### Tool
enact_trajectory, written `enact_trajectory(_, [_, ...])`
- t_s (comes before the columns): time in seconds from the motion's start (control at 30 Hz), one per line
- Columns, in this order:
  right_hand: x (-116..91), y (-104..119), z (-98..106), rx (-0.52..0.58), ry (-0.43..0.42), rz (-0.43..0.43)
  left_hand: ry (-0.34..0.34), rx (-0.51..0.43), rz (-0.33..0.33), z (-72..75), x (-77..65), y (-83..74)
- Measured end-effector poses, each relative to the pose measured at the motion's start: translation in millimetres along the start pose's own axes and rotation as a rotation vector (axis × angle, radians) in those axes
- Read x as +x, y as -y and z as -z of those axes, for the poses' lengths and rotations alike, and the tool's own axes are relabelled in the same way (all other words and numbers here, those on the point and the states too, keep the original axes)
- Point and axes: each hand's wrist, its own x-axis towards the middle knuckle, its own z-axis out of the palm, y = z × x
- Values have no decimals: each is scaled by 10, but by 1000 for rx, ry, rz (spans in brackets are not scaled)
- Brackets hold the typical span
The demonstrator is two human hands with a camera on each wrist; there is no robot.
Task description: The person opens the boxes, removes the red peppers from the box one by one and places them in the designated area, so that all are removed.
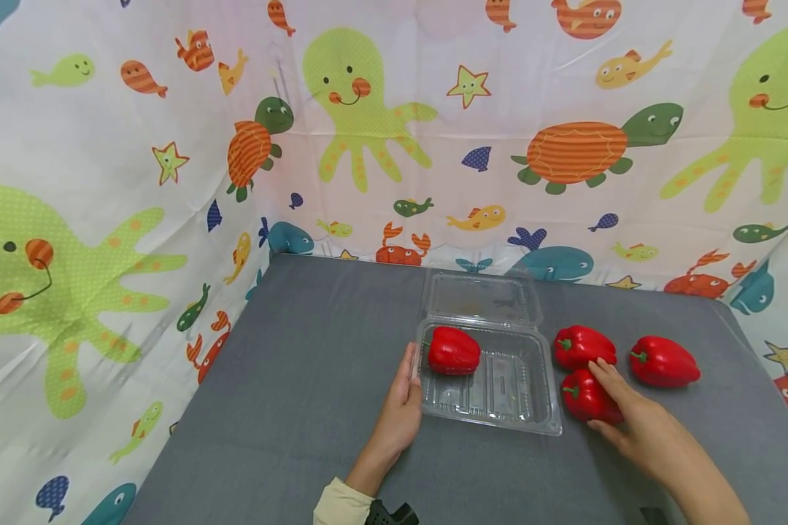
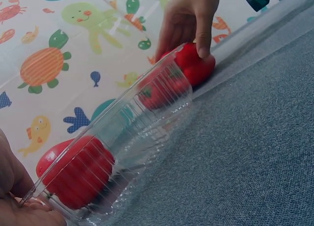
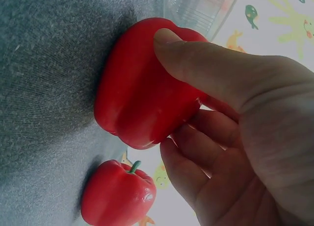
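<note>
A clear plastic container (image 1: 515,397) lies on the grey cloth with its lid (image 1: 482,297) folded back behind it. Inside, at its left end, sits a red bell pepper (image 1: 454,351). My left hand (image 1: 397,412) holds the container's left side, its rim between thumb and fingers in the left wrist view. Just right of the container, my right hand (image 1: 650,434) grips another red bell pepper (image 3: 142,84), thumb on one side and fingers on the other. That pepper appears to rest on the cloth. Some of my right fingers are hidden behind it.
Behind the gripped pepper lies another red bell pepper (image 1: 579,345), close to the container's right wall. One more red bell pepper (image 1: 665,362) lies farther right. A curtain (image 1: 407,160) printed with sea animals hangs along the table's back and sides.
</note>
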Motion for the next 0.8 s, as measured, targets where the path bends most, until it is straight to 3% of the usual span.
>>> enact_trajectory(0.53, [-37,99,132,17,34,-10,-3,-14,17,-14,-9,-17])
enact_trajectory(0.8, [-16,375,219,34,-66,79,-2,-13,8,-3,-1,-15])
